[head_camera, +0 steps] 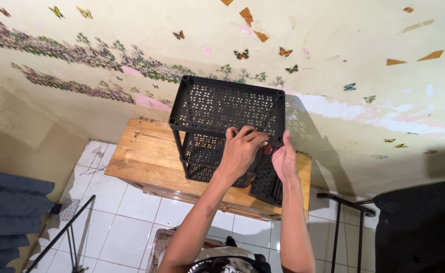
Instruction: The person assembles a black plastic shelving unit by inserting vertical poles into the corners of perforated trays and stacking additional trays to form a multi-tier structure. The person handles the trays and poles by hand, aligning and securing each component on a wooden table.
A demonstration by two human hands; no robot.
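**Black rack gripped at its front right corner by both hands**

The black plastic rack (217, 131) is seen standing upright on a low wooden table (141, 156), set close against a worn cream wall (334, 101) that is patterned with purple flower sprays and small butterflies. The rack is made up of perforated tiers joined by thin corner posts; its top shelf (217, 103) is tilted toward the camera, and a lower shelf is seen beneath it. A loose perforated black panel (267, 186) is leaned at the rack's right side, near the table's front edge.

The rack lies directly under and ahead of both hands, which meet at the front right corner of the top shelf. The left hand (240, 149) is laid over the front rim, its fingers (248, 134) curled and held close together, the tips pressed onto the perforated surface just behind the rim. The right hand (284, 161) is placed just beside it, at the corner post; its fingers are wrapped around the corner and partly hidden, so how tightly they are closed cannot be told, though the thumb is seen lying against the rim's outer side. The two hands are nearly touching.

White floor tiles (126, 212) are seen below the table, a thin black metal frame (344, 212) stands at the right, and dark blue fabric (10, 212) is piled at the left edge.
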